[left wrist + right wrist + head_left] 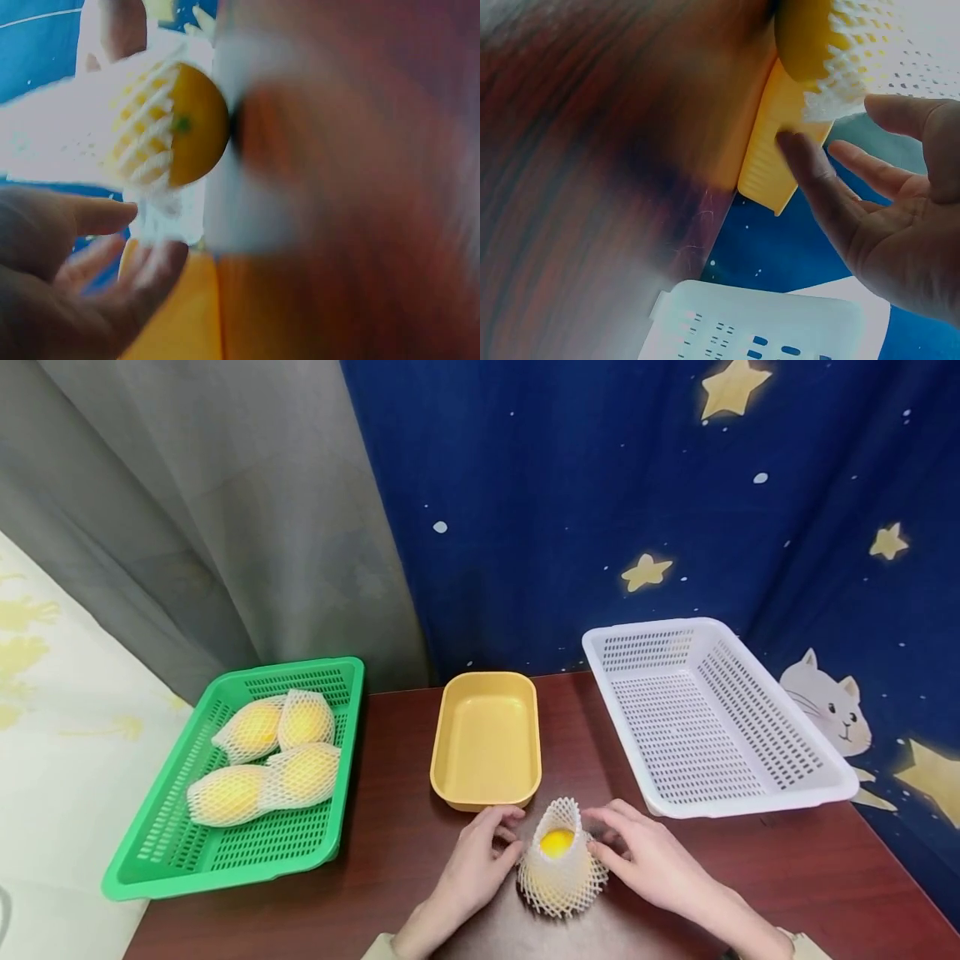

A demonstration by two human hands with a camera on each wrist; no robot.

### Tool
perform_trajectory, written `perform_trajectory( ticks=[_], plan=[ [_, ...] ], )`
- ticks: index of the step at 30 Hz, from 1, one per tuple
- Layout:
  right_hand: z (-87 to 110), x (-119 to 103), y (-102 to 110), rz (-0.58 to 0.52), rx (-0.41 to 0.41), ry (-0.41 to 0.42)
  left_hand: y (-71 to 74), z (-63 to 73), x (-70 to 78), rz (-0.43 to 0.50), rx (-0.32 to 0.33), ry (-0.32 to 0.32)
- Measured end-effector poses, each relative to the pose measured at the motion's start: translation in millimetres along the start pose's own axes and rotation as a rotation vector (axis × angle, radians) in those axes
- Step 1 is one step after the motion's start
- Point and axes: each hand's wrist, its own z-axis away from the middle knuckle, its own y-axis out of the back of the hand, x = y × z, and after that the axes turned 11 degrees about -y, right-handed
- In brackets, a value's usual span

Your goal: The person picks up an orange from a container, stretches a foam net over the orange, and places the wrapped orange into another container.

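On the table in front of me stands an orange (557, 842) inside a white foam net sleeve (561, 883). The sleeve flares out around the base and rises past the fruit at the top. My left hand (480, 862) is just left of the sleeve, its fingers loosely bent and holding nothing. On the other side, my right hand (651, 860) has its thumb and fingertips right at the sleeve's edge, without closing round it. The left wrist view shows the green stem end of the orange (196, 127) poking out of the net.
A green basket (225, 878) at the left holds several net-wrapped yellow fruits (307, 772). Behind the hands sits a yellow tray (487, 752). To the right is a white perforated basket (686, 739). Curtains (525, 527) hang behind the dark red table (397, 777).
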Motion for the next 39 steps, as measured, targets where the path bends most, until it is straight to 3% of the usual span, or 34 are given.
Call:
perform_trajectory(
  ticks=[4, 7, 9, 13, 20, 27, 30, 35, 39],
  plan=[
    [0.5, 0.2, -4.4, 0.021, 0.037, 0.099, 13.7, 4.4, 4.6, 0.064, -0.217, -0.096],
    [0.9, 0.8, -5.1, 0.031, 0.05, 0.155, 15.9, 6.8, 6.3, 0.008, -0.361, -0.157],
    [1.5, 1.1, -4.8, 0.056, 0.051, 0.177, 13.0, 7.1, 5.6, -0.063, -0.392, -0.178],
    [3.3, 0.1, -3.4, 0.109, 0.006, 0.191, 6.8, 6.2, 2.4, -0.115, -0.357, -0.153],
    [4.9, -6.1, -8.7, 0.201, -0.169, 0.09, 4.9, 5.1, -4.1, 0.179, -0.317, 0.001],
    [-2.4, -12.9, -22.7, 0.274, -0.043, 0.15, 3.7, 0.0, -1.8, 0.208, -0.284, 0.031],
    [-3.8, -17.3, -18.4, 0.28, -0.039, 0.15, 6.8, 1.9, 2.4, 0.205, -0.271, 0.015],
    [-7.5, -26.2, -6.2, 0.205, -0.028, 0.137, 17.9, 4.6, 6.0, 0.246, -0.214, -0.018],
    [-16.3, -33.8, 0.9, 0.118, 0.022, 0.147, 29.9, 0.3, 6.3, 0.311, -0.117, -0.017]
  ],
)
